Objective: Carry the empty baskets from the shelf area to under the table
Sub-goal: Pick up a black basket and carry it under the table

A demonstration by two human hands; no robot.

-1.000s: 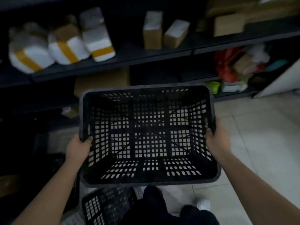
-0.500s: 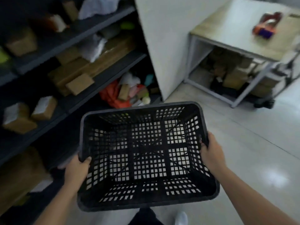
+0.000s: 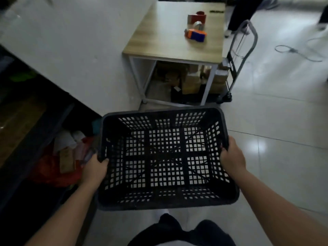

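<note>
An empty black lattice basket (image 3: 163, 114) is held level in front of me, above the tiled floor. My left hand (image 3: 95, 167) grips its left rim and my right hand (image 3: 232, 155) grips its right rim. Straight ahead stands the wooden-topped table (image 3: 159, 41) on white legs. Cardboard boxes (image 3: 190, 80) fill much of the room under it. The dark shelf (image 3: 26, 121) runs along my left side.
A tape dispenser (image 3: 196, 35) and a red item (image 3: 196, 18) lie on the tabletop. A folding hand trolley (image 3: 239, 55) with boxes stands right of the table. A white wall panel (image 3: 71, 41) sits between shelf and table. A cable (image 3: 298, 52) lies on the floor. Someone's legs (image 3: 239, 13) stand behind the table.
I have turned right, away from the shelf, with the basket in both hands. The table has come to the centre of view and is nearer.
</note>
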